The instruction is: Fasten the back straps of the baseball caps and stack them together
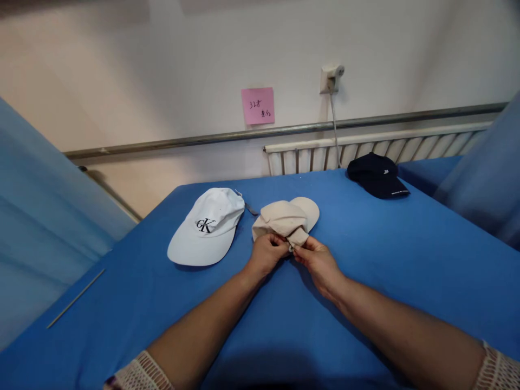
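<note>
A beige baseball cap (280, 214) lies in the middle of the blue-covered table, its brim pointing to the far right. At the cap's near edge, my left hand (268, 252) pinches the back part with closed fingers. Close beside it, my right hand (319, 262) grips the cap's strap end, where a small buckle seems to show between the fingertips. To the left rests a white cap (213, 225) with black letters, its brim toward me and its dark strap trailing right. At the far right edge sits a dark navy cap (376, 174) with small white marks.
A thin rod (76, 298) lies on the blue table cover (260, 336) at the left. Behind run a metal rail (203, 140), a radiator (317, 156) and a wall socket (330, 79) with a hanging cord. A pink note (258, 106) is on the wall. Blue curtains (49, 216) flank both sides.
</note>
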Available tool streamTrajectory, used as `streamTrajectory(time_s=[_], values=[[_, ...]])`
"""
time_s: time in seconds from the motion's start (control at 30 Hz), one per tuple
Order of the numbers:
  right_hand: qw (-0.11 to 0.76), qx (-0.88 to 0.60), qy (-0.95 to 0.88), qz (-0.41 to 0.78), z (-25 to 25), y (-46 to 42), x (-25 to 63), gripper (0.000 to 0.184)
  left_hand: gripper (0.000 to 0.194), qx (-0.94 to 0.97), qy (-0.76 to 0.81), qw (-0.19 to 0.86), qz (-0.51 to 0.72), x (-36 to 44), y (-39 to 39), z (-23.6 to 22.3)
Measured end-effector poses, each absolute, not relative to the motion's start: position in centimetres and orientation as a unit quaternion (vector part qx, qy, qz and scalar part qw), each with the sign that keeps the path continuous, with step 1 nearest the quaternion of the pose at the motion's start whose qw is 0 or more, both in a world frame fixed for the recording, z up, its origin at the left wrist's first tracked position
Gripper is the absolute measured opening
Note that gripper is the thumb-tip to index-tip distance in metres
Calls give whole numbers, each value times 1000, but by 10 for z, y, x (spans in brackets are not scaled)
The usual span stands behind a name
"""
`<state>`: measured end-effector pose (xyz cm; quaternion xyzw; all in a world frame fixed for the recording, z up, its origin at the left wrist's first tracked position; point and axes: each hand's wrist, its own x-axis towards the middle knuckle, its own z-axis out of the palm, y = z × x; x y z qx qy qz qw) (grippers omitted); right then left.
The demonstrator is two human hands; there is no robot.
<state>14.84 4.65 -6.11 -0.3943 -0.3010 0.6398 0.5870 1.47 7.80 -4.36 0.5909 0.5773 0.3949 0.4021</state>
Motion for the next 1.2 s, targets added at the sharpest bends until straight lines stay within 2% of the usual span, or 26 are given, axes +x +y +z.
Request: streamTrajectory(time_s=[0.23, 0.43, 0.73, 0.87, 1.07, 1.2], values=[[597, -360, -266, 666, -55, 47, 151, 28, 35, 563, 498, 488, 444, 15, 76, -47], [600, -340, -253, 678, -51, 45, 152, 25, 32, 538, 478, 506, 475, 14, 72, -42], [577, -336, -253, 700, -55, 46, 152, 27, 33, 537, 492, 559, 396, 9, 76, -36], [565, -332, -259, 710, -51, 44, 152, 28, 33, 536, 499, 558, 391, 8, 75, -36], [591, -309, -216, 713, -46, 44, 155, 26, 25, 548, 450, 507, 490, 13, 69, -42], [594, -298, -206, 718, -48, 46, 157, 27, 22, 604, 435, 471, 474, 12, 69, -43]])
